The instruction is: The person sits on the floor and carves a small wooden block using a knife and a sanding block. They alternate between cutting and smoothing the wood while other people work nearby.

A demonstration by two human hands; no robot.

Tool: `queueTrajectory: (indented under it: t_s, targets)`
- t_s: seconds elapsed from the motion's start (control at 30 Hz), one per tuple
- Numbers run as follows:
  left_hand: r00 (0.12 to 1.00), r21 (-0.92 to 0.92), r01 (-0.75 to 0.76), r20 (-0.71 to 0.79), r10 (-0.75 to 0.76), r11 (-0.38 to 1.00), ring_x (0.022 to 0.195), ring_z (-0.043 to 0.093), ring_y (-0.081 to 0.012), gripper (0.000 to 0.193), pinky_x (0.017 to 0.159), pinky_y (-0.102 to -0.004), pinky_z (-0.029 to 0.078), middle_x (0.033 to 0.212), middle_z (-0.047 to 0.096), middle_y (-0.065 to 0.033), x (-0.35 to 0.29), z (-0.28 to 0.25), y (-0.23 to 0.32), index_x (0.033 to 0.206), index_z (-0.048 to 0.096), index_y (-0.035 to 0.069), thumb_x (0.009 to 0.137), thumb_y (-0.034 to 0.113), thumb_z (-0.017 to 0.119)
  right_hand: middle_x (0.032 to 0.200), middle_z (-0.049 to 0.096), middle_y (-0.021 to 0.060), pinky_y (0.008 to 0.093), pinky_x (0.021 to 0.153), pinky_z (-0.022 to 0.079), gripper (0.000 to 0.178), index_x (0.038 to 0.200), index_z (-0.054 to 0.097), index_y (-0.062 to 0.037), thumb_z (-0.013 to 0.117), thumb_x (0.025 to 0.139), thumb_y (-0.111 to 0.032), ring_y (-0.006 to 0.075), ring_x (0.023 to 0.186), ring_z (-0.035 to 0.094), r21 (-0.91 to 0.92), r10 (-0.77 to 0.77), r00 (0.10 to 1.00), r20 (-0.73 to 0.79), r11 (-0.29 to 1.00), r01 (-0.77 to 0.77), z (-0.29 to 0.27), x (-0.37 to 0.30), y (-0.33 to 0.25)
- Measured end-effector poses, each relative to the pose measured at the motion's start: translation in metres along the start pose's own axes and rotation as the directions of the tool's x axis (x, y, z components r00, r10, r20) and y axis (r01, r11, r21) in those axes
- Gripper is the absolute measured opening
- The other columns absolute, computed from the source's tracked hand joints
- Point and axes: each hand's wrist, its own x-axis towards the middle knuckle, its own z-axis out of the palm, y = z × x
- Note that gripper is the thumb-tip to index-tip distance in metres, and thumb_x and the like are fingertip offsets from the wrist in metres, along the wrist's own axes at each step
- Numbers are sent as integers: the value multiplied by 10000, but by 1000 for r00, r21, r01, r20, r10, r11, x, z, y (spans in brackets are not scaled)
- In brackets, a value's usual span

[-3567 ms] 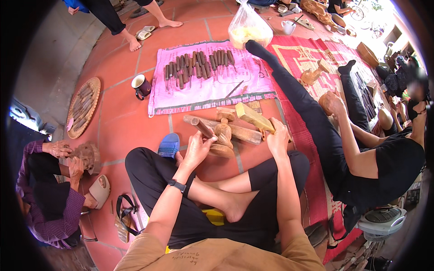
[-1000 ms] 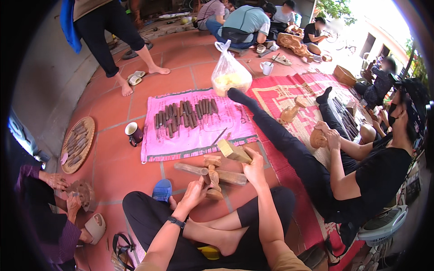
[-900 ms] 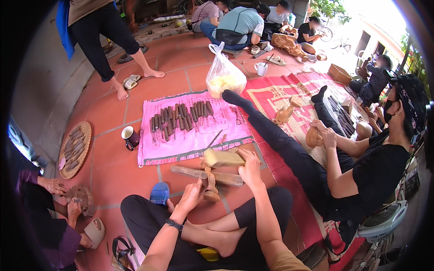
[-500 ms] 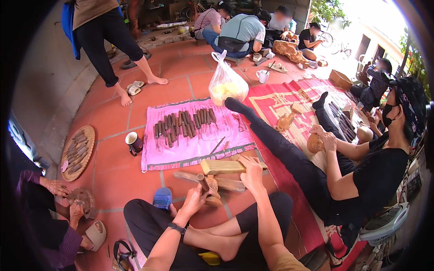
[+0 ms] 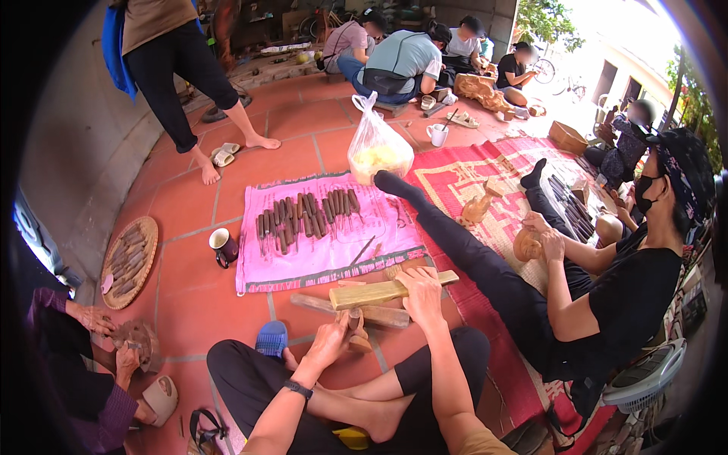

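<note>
My left hand [image 5: 326, 343] is closed around a wood-handled chisel [image 5: 354, 317], its handle end pointing up. The chisel's blade is hidden behind my fingers. Below it, a small carved wooden piece [image 5: 361, 345] sits against rough wooden blocks [image 5: 388, 316] on the tiles. My right hand [image 5: 421, 292] grips a flat, pale wooden bar [image 5: 368, 294] near its right part. The bar's left end lies just above the chisel handle; whether they touch I cannot tell. Beyond my hands, a pink cloth [image 5: 318, 262] bears several rows of dark-handled carving tools [image 5: 303, 216].
A dark mug [image 5: 223, 246] and a round basket of tools [image 5: 130, 262] stand to the left. At left a person works on a carving [image 5: 138, 345]; at right another, legs stretched over a red mat [image 5: 500, 364], holds a round carving [image 5: 528, 244]. A plastic bag [image 5: 379, 148] sits beyond the cloth.
The bar in my right hand has come down and slightly left, toward the chisel. The chisel handle has shifted right and lower in my left hand.
</note>
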Motion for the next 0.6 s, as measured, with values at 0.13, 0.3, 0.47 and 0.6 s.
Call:
queueTrajectory:
  t_s: [0.13,0.3,0.47,0.6]
  targets:
    - [996,-166,82,-34,-88,983,789,650,-436,238,654,-514,516,828,684,-210,-3,3,-9,1099,511,19,896,70,624,907,665,114,413,896,423,332,919,654,-48,596,620,82,313,951,623,108,74,997,-28,992,-71,0,0,-4]
    - [991,-230,132,4,-135,964,839,648,-439,241,688,-498,517,873,692,-214,-2,3,-10,1108,510,21,903,69,627,941,668,154,416,893,445,341,919,638,-11,543,605,83,381,989,597,295,207,977,-40,937,-187,4,0,-11]
    - [995,-173,98,39,-92,980,822,644,-445,225,674,-512,509,854,683,-224,-2,1,-6,1101,504,25,907,65,611,928,670,161,421,859,468,360,934,641,-31,535,612,91,395,997,591,471,325,945,21,831,-296,12,-3,-9]
    - [999,-48,10,45,-8,999,789,637,-456,246,652,-528,500,806,661,-240,-3,11,-15,1110,488,31,897,58,607,875,662,118,406,891,446,315,903,650,-43,579,621,76,339,940,612,326,184,983,16,928,-179,10,-3,-3]
